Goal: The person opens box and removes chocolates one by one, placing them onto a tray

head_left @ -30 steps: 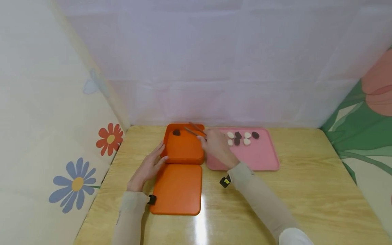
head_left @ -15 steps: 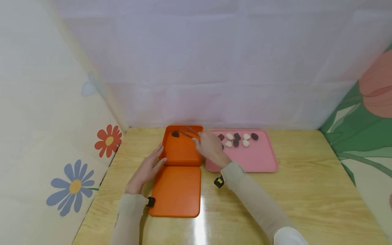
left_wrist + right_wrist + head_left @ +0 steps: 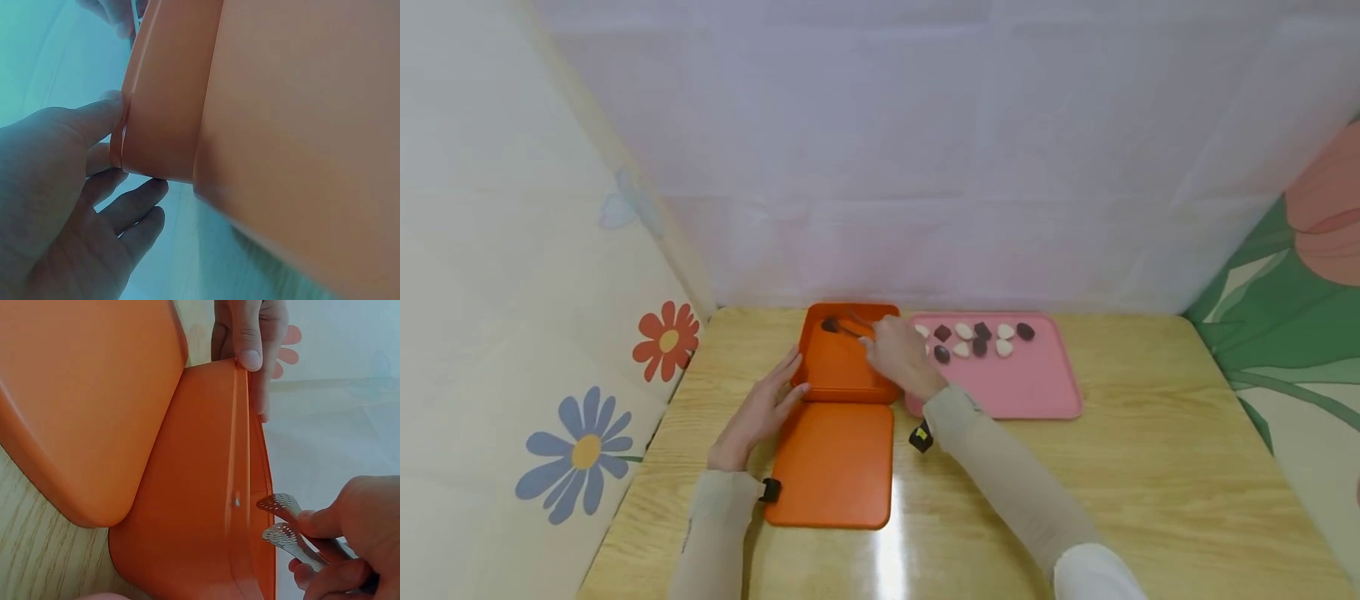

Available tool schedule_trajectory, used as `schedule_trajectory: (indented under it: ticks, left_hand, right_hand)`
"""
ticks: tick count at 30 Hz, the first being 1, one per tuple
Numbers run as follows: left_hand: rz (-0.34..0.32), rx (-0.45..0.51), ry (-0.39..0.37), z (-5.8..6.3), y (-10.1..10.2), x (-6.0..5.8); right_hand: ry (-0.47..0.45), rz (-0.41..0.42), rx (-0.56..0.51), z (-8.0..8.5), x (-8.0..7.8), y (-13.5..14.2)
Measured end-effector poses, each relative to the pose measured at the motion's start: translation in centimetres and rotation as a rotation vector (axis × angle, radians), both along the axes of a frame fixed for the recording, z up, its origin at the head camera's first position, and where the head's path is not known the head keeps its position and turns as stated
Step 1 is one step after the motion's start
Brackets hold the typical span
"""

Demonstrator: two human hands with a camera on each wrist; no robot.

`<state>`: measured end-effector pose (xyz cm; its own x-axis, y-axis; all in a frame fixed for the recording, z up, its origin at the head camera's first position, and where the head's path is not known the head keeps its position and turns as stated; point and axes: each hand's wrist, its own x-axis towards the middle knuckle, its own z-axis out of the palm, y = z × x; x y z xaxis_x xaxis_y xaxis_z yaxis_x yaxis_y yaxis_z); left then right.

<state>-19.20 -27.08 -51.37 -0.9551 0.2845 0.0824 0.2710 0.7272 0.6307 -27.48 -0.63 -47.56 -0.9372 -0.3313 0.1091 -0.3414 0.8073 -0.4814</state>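
Observation:
My left hand (image 3: 762,412) rests at the front left corner of an orange box (image 3: 846,367), its thumb at the front rim and its fairly straight fingers along the left side. My right hand (image 3: 895,354) grips metal tongs (image 3: 328,550) over the box. Their two perforated tips stand apart in the right wrist view. Inside the box, near the back left, a dark brown chocolate-like piece (image 3: 827,325) lies by the tong tips. Several dark and white pieces (image 3: 981,332) sit in rows on a pink tray (image 3: 1022,387) to the right, some partly hidden by my right hand.
An orange lid (image 3: 831,467) lies on the wooden table (image 3: 1120,467) directly in front of the box. A pale cloth wall (image 3: 970,167) rises close behind box and tray. Flower-patterned sheets stand on both sides.
My right hand has moved left with the tongs, bringing their tips to the dark piece and uncovering more of the tray. The left hand stays at the box corner.

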Motion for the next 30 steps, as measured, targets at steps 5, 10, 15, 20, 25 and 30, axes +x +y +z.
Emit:
schedule_trajectory:
  ticks: [5,10,15,20,25,30]
  left_hand:
    - [-0.008,0.002,-0.016,-0.3,0.1,0.4]
    - [0.004,-0.005,-0.008,-0.5,0.0,0.5]
    - [0.002,-0.005,0.002,-0.3,-0.1,0.4]
    - [0.004,-0.003,0.008,-0.1,-0.2,0.2]
    - [-0.003,0.001,0.008,-0.1,0.0,0.0]
    - [-0.002,0.002,0.006,-0.2,-0.1,0.0]
  right_hand:
    - [-0.014,0.002,0.005,-0.7,-0.2,-0.5]
    - [0.029,-0.001,0.077,-1.2,-0.5,-1.3]
    - [0.034,-0.023,0.142,-1.1,-0.8,-2.2]
    - [0.061,-0.008,0.153,-1.2,-1.1,-2.8]
    - [0.025,-0.004,0.124,-1.4,-1.3,-2.9]
    - [-0.021,-0.006,0.1,-1.8,-1.3,-3.2]
